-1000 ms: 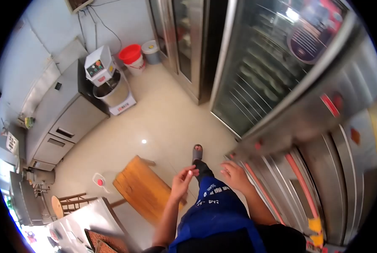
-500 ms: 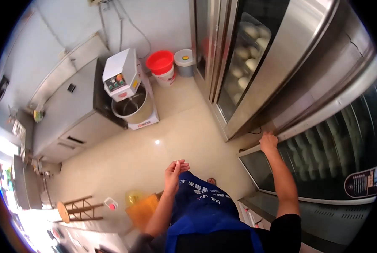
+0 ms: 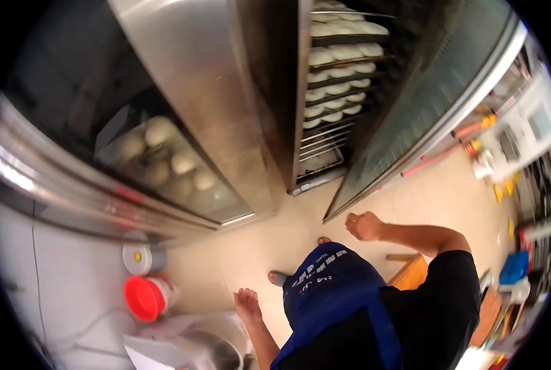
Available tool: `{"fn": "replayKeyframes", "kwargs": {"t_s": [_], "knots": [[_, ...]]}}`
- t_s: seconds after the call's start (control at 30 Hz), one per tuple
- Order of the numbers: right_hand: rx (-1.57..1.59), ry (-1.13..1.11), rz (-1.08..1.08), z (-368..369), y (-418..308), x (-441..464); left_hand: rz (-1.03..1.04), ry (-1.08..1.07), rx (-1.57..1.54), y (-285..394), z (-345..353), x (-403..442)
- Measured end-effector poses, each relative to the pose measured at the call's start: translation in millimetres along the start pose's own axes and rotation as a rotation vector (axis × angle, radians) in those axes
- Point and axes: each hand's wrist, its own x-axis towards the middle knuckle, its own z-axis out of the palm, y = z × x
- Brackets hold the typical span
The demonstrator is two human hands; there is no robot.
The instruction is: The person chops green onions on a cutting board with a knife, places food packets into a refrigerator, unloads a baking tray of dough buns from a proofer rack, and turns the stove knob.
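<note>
My left hand is at the bottom centre, its fingers stretched and holding nothing, above the floor near the mixer. My right hand has its fingers curled in, with nothing visible in them, just right of the low corner of a glass door. That door stands ajar. Behind it, a tall rack carries several trays of white dough pieces. Round dough pieces show through the glass of a steel cabinet on the left. My blue apron hangs below my hands.
A red basin and a grey-white bucket stand by the wall at the lower left. The mixer is blurred at the bottom. A wooden bench lies behind my right arm. Shelves and a blue object are at the far right.
The view has swung to the right. The glass door, closed over the rack half a second ago, now stands ajar, exposing the trays. My right hand has come away from its edge. My left hand's fingers have spread.
</note>
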Motion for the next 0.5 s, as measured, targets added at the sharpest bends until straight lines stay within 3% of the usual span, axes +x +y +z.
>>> {"fn": "replayKeyframes", "kwargs": {"t_s": [0.07,0.13,0.17,0.23,0.27,0.33,0.43,0.5], "knots": [[0.110,-0.045,0.180,40,-11,-45,-0.118,-0.033,-0.020,12,-8,33],[0.313,0.499,0.870,71,-13,-73,-0.171,-0.036,0.030,18,9,54],[0.608,0.611,1.042,87,3,-78,-0.199,-0.028,0.055,18,26,63],[0.700,1.031,0.916,102,39,-78,-0.216,-0.076,0.162,17,65,77],[0.709,1.045,0.942,104,49,-87,-0.221,-0.110,0.237,14,82,81],[1.050,1.112,1.401,105,62,-103,-0.252,-0.144,0.303,8,111,93],[0.869,1.173,1.482,125,88,-132,-0.283,-0.198,0.371,-2,153,98],[1.021,1.270,1.537,117,96,-138,-0.280,-0.209,0.406,-14,173,96]]}}
